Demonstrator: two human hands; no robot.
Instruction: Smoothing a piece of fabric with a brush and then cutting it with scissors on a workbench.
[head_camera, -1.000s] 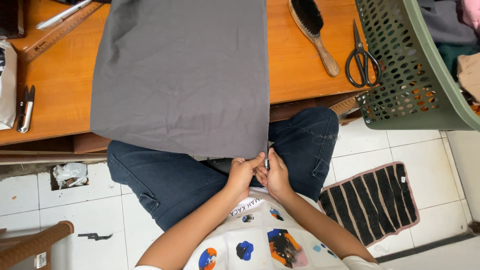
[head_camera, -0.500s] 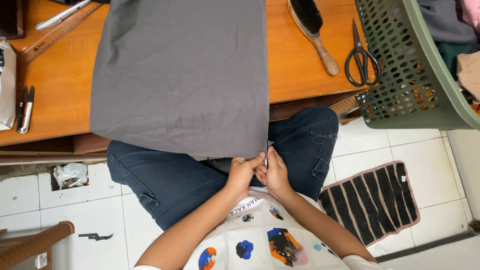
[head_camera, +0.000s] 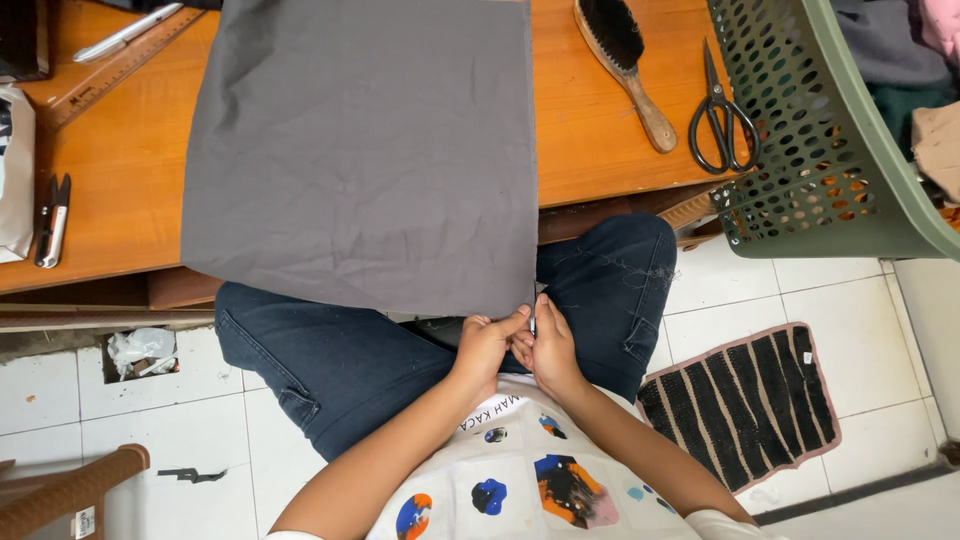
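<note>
Almost nothing differs from the half-second-earlier and one-second-earlier views: grey cloth, both hands and the table items sit in the same spots, so the hands are holding at the cloth's corner rather than moving it.

Left to right. Far left edge of frame: white bag-like item, partly cut off. Beside it, small thread snips (head_camera: 52, 220) lie flat on the orange wooden table (head_camera: 120, 170), glossy grain. Upper left: a silver pen (head_camera: 125, 32) and a brown wooden ruler (head_camera: 120, 65), both angled. Lower left: white tiled floor, a gap with crumpled plastic (head_camera: 140, 350), and a rounded brown chair rail (head_camera: 70, 490) at the corner.

Centre: the grey cloth (head_camera: 360, 150), matte woven, faintly creased, roughly rectangular, lies over the table and hangs off its near edge onto the person's dark blue jeans (head_camera: 330, 370). Its lower right corner is at centre frame, just above the lap.

Left hand (head_camera: 487, 345): fingers curled tight, pinching the cloth's lower right corner. Right hand (head_camera: 550, 350): touching the left, fingers narrow and closed on the same corner edge; something thin and pale shows between the fingers, too small to name.

Right of the cloth: a wooden-handled brush (head_camera: 625, 65) with dark bristles, then black scissors (head_camera: 722, 110), closed, flat on the table. Upper right: green perforated plastic basket (head_camera: 800, 140), tilted, with folded fabrics inside. Lower right: a black-and-tan striped mat (head_camera: 745, 405), ribbed, pink-edged, on the tiles.
</note>
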